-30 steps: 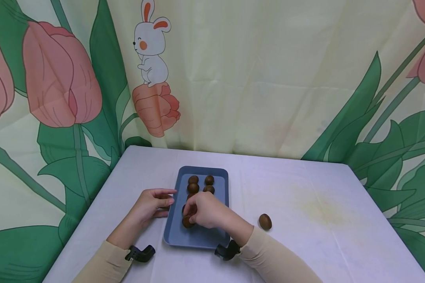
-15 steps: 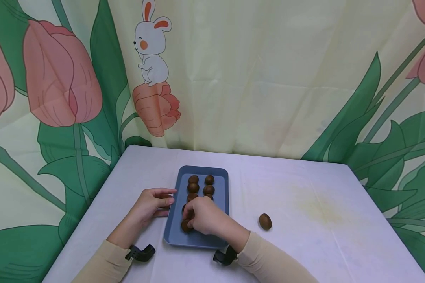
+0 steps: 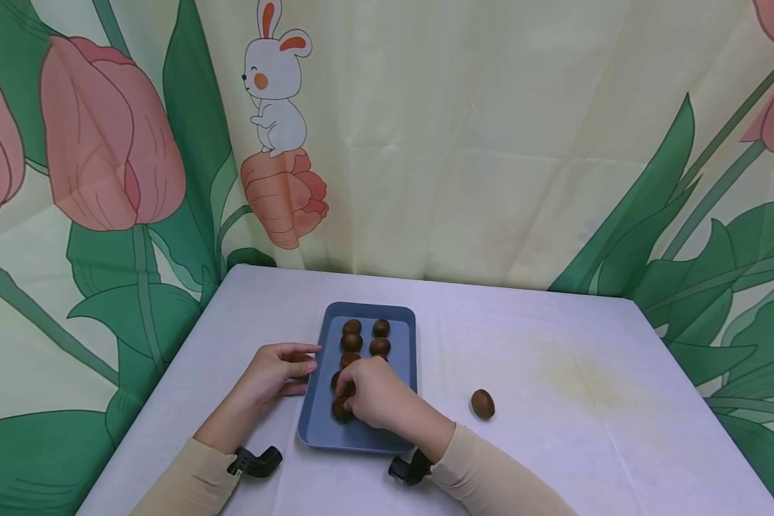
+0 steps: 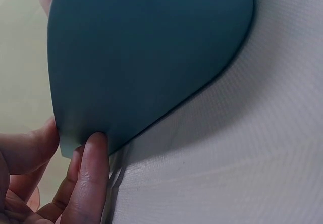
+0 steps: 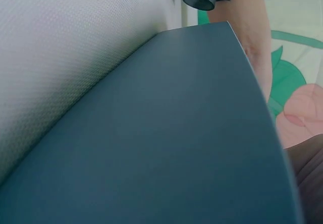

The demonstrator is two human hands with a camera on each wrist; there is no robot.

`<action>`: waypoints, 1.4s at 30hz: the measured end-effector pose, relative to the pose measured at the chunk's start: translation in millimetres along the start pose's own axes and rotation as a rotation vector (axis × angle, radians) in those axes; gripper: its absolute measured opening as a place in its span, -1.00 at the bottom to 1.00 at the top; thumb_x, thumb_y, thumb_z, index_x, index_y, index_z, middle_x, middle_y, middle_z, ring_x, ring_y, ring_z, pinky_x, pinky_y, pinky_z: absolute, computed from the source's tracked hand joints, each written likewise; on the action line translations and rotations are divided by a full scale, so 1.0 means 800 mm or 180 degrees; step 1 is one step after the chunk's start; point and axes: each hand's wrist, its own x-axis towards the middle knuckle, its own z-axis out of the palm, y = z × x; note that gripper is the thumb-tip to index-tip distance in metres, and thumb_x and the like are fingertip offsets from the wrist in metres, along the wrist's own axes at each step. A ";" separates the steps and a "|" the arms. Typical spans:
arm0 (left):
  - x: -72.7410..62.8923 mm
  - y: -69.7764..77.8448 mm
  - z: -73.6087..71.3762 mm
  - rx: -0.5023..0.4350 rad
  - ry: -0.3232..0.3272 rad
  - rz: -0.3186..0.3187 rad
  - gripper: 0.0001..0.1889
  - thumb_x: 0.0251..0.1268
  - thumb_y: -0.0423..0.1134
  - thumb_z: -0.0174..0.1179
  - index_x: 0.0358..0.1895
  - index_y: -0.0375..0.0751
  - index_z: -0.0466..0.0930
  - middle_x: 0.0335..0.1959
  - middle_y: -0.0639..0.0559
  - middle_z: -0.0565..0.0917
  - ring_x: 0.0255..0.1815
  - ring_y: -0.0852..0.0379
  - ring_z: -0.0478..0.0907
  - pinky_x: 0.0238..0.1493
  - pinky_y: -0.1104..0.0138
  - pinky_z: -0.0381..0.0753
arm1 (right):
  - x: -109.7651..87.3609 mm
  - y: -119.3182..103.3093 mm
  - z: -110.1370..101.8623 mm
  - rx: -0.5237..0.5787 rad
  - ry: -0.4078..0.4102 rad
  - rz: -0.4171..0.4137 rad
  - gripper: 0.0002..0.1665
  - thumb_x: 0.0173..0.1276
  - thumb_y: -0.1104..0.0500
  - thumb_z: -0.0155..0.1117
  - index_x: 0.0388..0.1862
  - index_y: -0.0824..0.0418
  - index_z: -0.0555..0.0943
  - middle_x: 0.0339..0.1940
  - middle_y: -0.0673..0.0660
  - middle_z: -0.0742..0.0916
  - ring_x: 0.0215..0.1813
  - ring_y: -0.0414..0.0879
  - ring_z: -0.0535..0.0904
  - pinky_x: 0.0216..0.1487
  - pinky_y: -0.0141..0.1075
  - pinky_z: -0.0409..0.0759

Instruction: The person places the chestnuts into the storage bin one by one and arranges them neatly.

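Note:
A blue-grey tray (image 3: pixel 396 437) holds several smooth brown egg-shaped things in two rows; their kind is not plain. My left hand (image 3: pixel 277 369) holds the tray's left edge, its fingertips against the rim and outer wall. In the left wrist view, the fingers (image 4: pixel 93 168) touch the wall's outside. Over the tray's near half, my right hand (image 3: pixel 380 390) pinches a brown egg-shaped thing (image 3: pixel 340 410) at the near end of the left row. That hand covers part of both rows. The right wrist view shows mainly the tray's outer wall (image 5: pixel 166 123).
One more brown egg-shaped thing (image 3: pixel 483 405) lies on the white-covered table (image 3: pixel 542 358), right of the tray. Black wrist devices (image 3: pixel 258 462) sit at both cuffs. A printed curtain (image 3: pixel 458 179) hangs behind the table.
My right hand has shifted slightly toward me, uncovering more of both rows. The pinched brown thing has moved only a little within the tray. My left hand and the tray look still.

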 end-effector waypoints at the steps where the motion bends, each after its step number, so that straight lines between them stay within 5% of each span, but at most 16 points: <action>1: 0.000 0.000 0.000 0.0001 -0.0003 0.0002 -0.58 0.43 -0.40 0.40 0.32 -0.27 0.71 -0.01 -0.12 0.77 -0.21 0.13 0.79 -0.20 0.19 0.88 | 0.000 0.000 -0.001 0.0011 0.0011 0.0010 -0.80 0.23 0.35 0.60 -0.35 0.02 0.83 -0.40 -0.13 0.80 -0.32 -0.33 0.60 -0.26 -0.45 0.61; 22: 0.000 0.000 -0.001 -0.0004 -0.0019 0.0011 -0.59 0.42 -0.40 0.42 0.29 -0.26 0.73 -0.09 -0.02 0.76 -0.21 0.16 0.76 -0.22 0.23 0.87 | -0.013 0.010 -0.031 0.0479 -0.0013 0.0315 -0.84 0.30 0.33 0.58 -0.28 0.06 0.84 -0.33 -0.06 0.82 -0.30 -0.25 0.62 -0.31 -0.36 0.65; 30: 0.002 -0.002 -0.001 -0.0011 -0.0018 0.0006 -0.59 0.41 -0.40 0.42 0.29 -0.27 0.73 -0.08 -0.03 0.77 -0.22 0.16 0.77 -0.23 0.23 0.87 | -0.020 0.022 -0.044 0.0971 -0.0071 0.0406 -0.86 0.34 0.41 0.50 -0.19 0.23 0.81 -0.27 0.06 0.81 -0.40 0.02 0.80 -0.40 -0.31 0.75; 42: 0.003 -0.003 -0.001 0.0027 -0.0003 -0.0017 -0.59 0.41 -0.39 0.43 0.30 -0.24 0.73 -0.08 -0.03 0.75 -0.22 0.15 0.76 -0.24 0.22 0.87 | -0.036 0.047 -0.067 0.1528 0.0037 0.0636 -0.80 0.36 0.43 0.45 -0.08 0.28 0.80 -0.13 0.18 0.81 -0.30 0.01 0.81 -0.29 -0.18 0.85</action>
